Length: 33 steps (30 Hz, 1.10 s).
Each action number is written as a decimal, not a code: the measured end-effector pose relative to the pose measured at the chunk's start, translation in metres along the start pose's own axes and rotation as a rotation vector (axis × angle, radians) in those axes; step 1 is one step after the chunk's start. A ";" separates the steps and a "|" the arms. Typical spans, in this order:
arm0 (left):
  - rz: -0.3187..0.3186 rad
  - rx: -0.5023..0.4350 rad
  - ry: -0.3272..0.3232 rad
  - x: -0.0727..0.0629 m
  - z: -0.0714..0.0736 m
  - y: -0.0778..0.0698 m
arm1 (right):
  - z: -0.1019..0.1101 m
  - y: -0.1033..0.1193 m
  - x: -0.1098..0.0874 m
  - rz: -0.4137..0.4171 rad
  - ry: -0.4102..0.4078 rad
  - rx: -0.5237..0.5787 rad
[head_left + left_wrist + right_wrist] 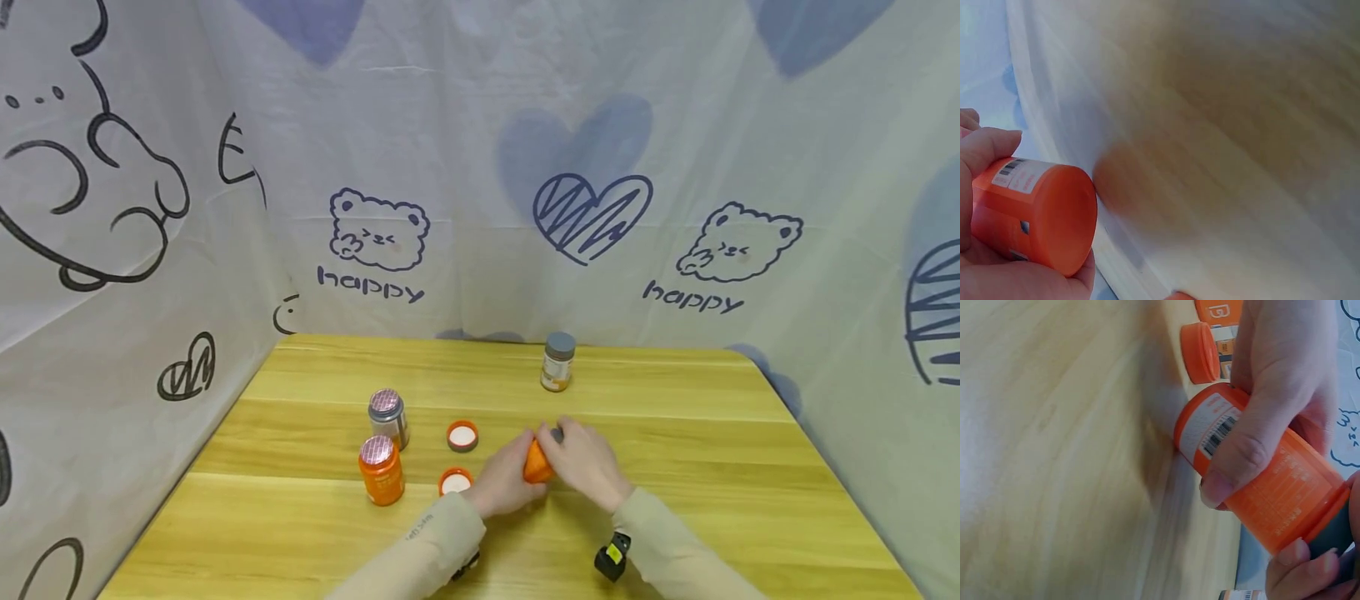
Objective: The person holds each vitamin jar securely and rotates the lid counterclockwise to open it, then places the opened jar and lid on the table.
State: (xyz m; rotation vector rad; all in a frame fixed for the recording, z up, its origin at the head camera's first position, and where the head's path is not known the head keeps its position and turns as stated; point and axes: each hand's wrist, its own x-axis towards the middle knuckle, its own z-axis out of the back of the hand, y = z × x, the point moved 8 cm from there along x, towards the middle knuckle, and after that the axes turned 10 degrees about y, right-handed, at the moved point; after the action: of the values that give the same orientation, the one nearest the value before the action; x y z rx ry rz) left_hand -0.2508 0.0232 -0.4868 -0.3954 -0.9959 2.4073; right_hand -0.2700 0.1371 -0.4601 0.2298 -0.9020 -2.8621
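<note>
An orange pill bottle (537, 465) with a white barcode label (1213, 428) is held tilted between both hands, over the table. My left hand (510, 479) wraps its fingers and thumb around the bottle's body; the round base (1069, 219) faces the left wrist camera. At the other end, my right hand (587, 461) grips the dark grey cap (1332, 531), its fingertips curled over it. In the head view the hands hide most of the bottle, and only a bit of the cap shows between the right fingers.
Left of the hands stand an uncapped orange bottle (382, 473) and an uncapped grey bottle (387, 417), both with foil seals on top. Two orange-rimmed caps (462, 436) lie upturned nearby. A capped grey bottle (557, 364) stands near the table's back edge, before a printed curtain (465, 167).
</note>
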 end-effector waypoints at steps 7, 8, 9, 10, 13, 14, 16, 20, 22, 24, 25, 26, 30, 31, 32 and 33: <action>-0.003 0.007 0.043 0.003 -0.001 0.001 | -0.001 -0.003 0.000 0.027 -0.037 0.016; -0.006 0.017 0.047 0.003 -0.001 0.001 | -0.001 -0.004 -0.001 0.031 -0.043 0.019; -0.006 0.028 0.051 0.003 -0.001 0.001 | -0.002 -0.005 -0.001 0.035 -0.047 0.023; -0.003 0.041 0.055 0.003 -0.002 0.001 | -0.002 -0.005 -0.001 0.039 -0.048 0.029; 0.004 0.061 0.061 0.002 -0.002 0.000 | -0.003 -0.006 -0.002 0.063 -0.056 0.046; 0.007 0.067 0.063 0.002 -0.003 0.000 | -0.003 -0.006 -0.003 0.068 -0.060 0.052; 0.013 0.070 0.070 0.002 -0.003 -0.001 | -0.003 -0.006 -0.003 0.076 -0.066 0.058; 0.012 0.081 0.080 0.003 -0.002 -0.003 | -0.003 -0.007 -0.003 0.085 -0.079 0.067; 0.012 0.085 0.084 0.003 -0.001 -0.003 | -0.003 -0.008 -0.002 0.088 -0.083 0.068; 0.011 0.090 0.085 0.004 0.000 -0.004 | -0.003 -0.008 -0.002 0.091 -0.088 0.067; 0.007 0.090 0.085 0.004 0.001 -0.004 | -0.003 -0.009 -0.001 0.094 -0.090 0.068; 0.008 0.088 0.088 0.004 0.001 -0.004 | -0.003 -0.009 -0.001 0.097 -0.092 0.066; -0.005 0.059 0.098 0.003 -0.001 -0.004 | -0.004 -0.008 -0.002 0.126 -0.106 0.048; -0.014 0.044 0.102 0.003 -0.001 -0.003 | -0.004 -0.006 -0.002 0.143 -0.112 0.032; -0.020 0.031 0.105 0.003 -0.002 -0.002 | -0.004 -0.005 -0.003 0.163 -0.118 0.015; -0.030 0.017 0.108 0.003 -0.002 -0.001 | -0.004 -0.004 -0.004 0.181 -0.124 -0.001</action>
State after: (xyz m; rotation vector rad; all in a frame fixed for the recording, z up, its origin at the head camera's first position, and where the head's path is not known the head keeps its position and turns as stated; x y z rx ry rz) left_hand -0.2521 0.0269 -0.4880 -0.4952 -0.9267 2.3398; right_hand -0.2659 0.1382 -0.4653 -0.0294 -0.8933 -2.7331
